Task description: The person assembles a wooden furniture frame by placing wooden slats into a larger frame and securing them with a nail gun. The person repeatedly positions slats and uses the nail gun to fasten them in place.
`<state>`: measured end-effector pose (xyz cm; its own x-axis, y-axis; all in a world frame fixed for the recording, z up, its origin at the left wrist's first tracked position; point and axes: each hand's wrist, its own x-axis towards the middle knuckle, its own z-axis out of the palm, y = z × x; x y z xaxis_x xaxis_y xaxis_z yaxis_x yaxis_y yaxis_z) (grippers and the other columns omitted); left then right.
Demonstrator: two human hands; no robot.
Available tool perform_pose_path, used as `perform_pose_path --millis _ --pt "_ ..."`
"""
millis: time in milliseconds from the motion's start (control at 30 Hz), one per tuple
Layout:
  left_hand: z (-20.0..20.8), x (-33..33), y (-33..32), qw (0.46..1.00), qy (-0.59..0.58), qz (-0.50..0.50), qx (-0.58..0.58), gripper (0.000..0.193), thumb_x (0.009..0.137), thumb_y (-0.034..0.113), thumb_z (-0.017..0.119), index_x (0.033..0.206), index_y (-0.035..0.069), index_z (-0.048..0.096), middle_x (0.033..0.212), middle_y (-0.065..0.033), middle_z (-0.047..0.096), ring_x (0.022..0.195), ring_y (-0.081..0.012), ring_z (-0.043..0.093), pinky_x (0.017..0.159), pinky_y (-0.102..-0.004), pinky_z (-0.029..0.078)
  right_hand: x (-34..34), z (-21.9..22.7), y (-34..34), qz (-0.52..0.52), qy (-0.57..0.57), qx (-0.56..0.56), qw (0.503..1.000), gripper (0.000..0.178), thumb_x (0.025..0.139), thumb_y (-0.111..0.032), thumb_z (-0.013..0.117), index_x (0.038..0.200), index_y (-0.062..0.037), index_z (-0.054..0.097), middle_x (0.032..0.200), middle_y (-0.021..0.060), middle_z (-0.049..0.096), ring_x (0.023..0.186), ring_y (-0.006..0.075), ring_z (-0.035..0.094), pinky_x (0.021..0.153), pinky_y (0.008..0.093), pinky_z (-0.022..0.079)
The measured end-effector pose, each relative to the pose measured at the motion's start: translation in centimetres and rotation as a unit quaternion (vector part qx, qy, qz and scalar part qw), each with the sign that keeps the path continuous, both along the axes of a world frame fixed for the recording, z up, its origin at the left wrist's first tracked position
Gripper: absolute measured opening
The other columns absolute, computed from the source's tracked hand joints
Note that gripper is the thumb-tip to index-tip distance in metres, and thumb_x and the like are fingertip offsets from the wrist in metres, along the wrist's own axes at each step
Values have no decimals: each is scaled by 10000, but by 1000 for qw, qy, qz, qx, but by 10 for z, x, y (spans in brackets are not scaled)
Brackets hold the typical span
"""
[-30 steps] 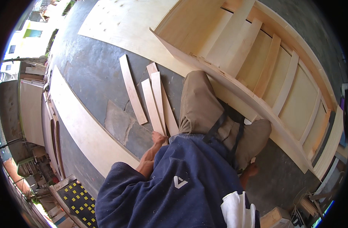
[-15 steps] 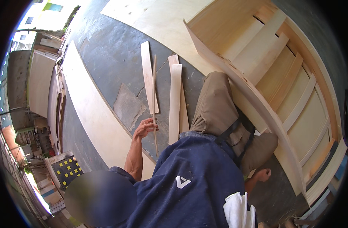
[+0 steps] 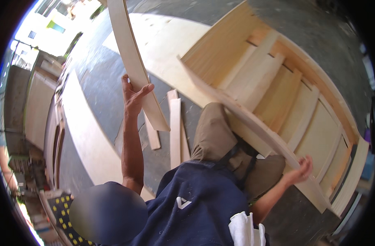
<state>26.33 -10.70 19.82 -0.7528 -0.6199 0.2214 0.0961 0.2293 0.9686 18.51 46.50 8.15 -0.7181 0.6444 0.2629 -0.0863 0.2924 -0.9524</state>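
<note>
Plank raised beside a wooden frame
The left hand (image 3: 133,95) is clamped on a plank (image 3: 135,65); the right hand (image 3: 301,170) grips the wooden frame (image 3: 277,123) edge.

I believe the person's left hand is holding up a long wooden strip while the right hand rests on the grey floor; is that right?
Not quite. The head view shows the left hand holding up the long wooden strip, but the right hand rests on the side board of the wooden frame, not on the grey floor.

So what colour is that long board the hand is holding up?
The board in the left hand is pale, light-yellow bare wood, seen best in the head view.
</note>
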Motion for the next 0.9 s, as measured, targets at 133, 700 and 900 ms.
perform_pose_path --millis 133,700,900 --pt "25 -113 118 988 65 -135 19 503 913 161 734 1255 77 375 1053 -77 612 946 -142 618 796 -297 539 -20 65 -90 277 -2 -45 960 413 991 -289 557 1276 8 591 1223 110 634 1049 228 624 932 344 477" --pt "-175 -276 456 870 -155 -439 162 454 929 77 599 1359 -11 486 1149 -136 610 944 -211 616 731 -346 531 -128 -47 4 67 -218 72 971 689 826 -273 731 1390 42 491 1167 281 662 1115 389 644 955 418 502" --pt "-202 -290 442 878 -181 -426 123 553 880 27 642 1401 -6 461 1195 -173 601 964 -240 645 752 -352 546 -149 -54 -7 88 -259 42 961 717 815 -304 752 1375 71 505 1198 306 640 1158 385 623 997 391 481"
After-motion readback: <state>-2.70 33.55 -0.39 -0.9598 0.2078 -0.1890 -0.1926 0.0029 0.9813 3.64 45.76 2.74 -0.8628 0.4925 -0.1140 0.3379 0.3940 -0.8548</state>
